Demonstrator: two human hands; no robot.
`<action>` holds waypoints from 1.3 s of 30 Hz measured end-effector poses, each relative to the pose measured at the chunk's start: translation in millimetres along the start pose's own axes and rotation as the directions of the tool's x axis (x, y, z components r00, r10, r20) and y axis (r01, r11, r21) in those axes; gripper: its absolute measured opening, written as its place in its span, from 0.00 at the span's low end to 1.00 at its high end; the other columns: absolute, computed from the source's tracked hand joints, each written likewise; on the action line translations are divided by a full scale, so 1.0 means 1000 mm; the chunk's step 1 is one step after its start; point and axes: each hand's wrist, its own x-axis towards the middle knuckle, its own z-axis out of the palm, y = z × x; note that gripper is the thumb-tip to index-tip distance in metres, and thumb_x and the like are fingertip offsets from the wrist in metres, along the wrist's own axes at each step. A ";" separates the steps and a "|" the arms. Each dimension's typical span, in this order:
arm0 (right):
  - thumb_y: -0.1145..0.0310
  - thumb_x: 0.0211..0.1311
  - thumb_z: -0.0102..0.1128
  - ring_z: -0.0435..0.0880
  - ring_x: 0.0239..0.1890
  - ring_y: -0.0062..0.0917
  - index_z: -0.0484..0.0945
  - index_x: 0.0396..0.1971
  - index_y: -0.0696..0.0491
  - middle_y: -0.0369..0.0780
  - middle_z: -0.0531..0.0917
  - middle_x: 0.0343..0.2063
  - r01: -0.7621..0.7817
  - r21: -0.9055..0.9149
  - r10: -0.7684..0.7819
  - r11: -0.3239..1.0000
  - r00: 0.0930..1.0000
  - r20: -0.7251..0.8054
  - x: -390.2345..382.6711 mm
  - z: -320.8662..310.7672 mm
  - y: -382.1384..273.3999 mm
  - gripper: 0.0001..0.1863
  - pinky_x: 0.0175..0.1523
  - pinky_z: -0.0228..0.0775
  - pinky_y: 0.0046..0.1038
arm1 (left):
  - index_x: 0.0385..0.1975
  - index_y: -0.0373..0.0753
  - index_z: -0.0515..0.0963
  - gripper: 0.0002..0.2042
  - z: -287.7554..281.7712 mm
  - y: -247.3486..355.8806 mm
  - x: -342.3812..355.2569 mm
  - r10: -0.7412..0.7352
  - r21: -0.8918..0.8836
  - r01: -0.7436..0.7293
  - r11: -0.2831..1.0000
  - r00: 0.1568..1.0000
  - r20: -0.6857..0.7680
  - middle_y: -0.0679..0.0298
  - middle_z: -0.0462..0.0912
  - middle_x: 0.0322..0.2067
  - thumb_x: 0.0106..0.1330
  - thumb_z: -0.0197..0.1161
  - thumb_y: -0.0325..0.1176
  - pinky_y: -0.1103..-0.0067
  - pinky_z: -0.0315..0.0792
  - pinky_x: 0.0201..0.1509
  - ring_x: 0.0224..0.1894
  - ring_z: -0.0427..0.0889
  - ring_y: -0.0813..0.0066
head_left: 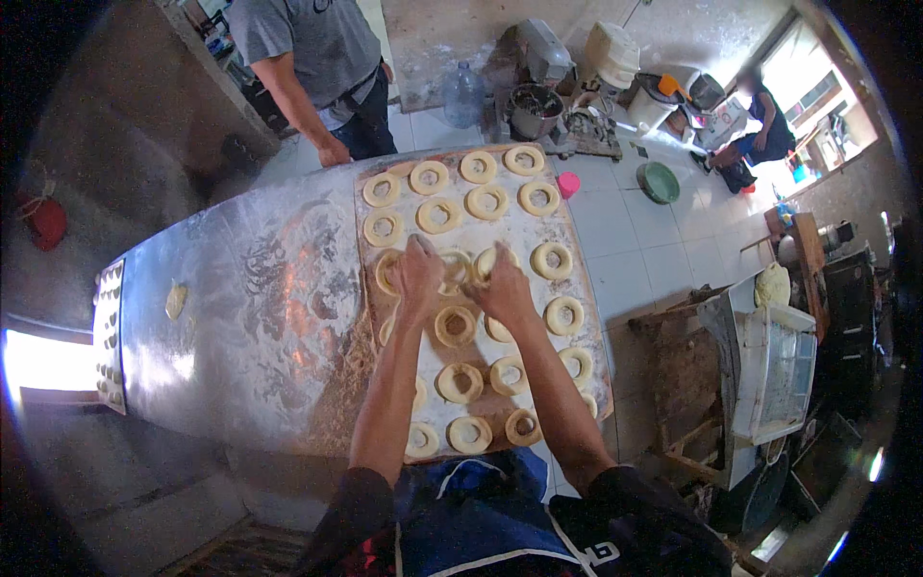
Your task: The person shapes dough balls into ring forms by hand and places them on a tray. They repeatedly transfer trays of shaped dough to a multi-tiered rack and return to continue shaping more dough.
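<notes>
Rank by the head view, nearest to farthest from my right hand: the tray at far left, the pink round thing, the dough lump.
From your right hand:
1. Pink round thing: ahead and right, by the board's edge.
2. Dough lump: left, on the metal tabletop.
3. Tray: farther left, past the lump.

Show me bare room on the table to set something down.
The shiny table is barest between the dough lump and the smeared flour. The board is crowded: dough rings fill it in rows, with left hand and right hand among them.
</notes>
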 end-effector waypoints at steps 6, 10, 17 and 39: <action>0.66 0.53 0.69 0.84 0.33 0.34 0.65 0.60 0.58 0.46 0.82 0.31 -0.169 0.052 0.162 0.984 0.981 0.105 -0.090 -0.054 0.042 0.35 0.39 0.75 0.34 | 0.41 0.41 0.79 0.15 -0.042 0.008 -0.008 0.142 0.246 -0.152 0.957 0.988 0.058 0.55 0.84 0.39 0.63 0.60 0.44 0.56 0.69 0.52 0.43 0.81 0.52; 0.71 0.56 0.65 0.84 0.29 0.33 0.70 0.58 0.54 0.45 0.82 0.29 -0.280 0.143 0.289 0.949 0.956 -0.046 -0.154 -0.096 0.075 0.29 0.35 0.75 0.33 | 0.42 0.43 0.80 0.16 -0.046 0.016 -0.010 0.115 0.313 -0.189 0.931 0.964 0.240 0.58 0.85 0.42 0.62 0.61 0.47 0.57 0.69 0.54 0.45 0.82 0.55; 0.69 0.64 0.56 0.82 0.28 0.34 0.75 0.45 0.57 0.45 0.81 0.27 -0.392 -0.148 0.311 0.908 0.867 -0.389 -0.214 -0.140 0.138 0.12 0.34 0.72 0.35 | 0.40 0.42 0.82 0.13 -0.039 0.001 -0.029 0.168 0.328 -0.171 0.929 0.985 0.037 0.58 0.84 0.41 0.63 0.61 0.43 0.61 0.69 0.54 0.45 0.81 0.55; 0.40 0.67 0.41 0.82 0.37 0.30 0.72 0.56 0.57 0.41 0.82 0.36 -0.698 0.576 0.636 0.424 0.683 0.359 -0.184 -0.154 0.137 0.35 0.43 0.75 0.33 | 0.59 0.28 0.67 0.28 -0.104 -0.091 -0.296 -0.457 -0.857 0.498 0.131 0.798 0.393 0.44 0.76 0.51 0.75 0.44 0.49 0.67 0.70 0.56 0.52 0.77 0.52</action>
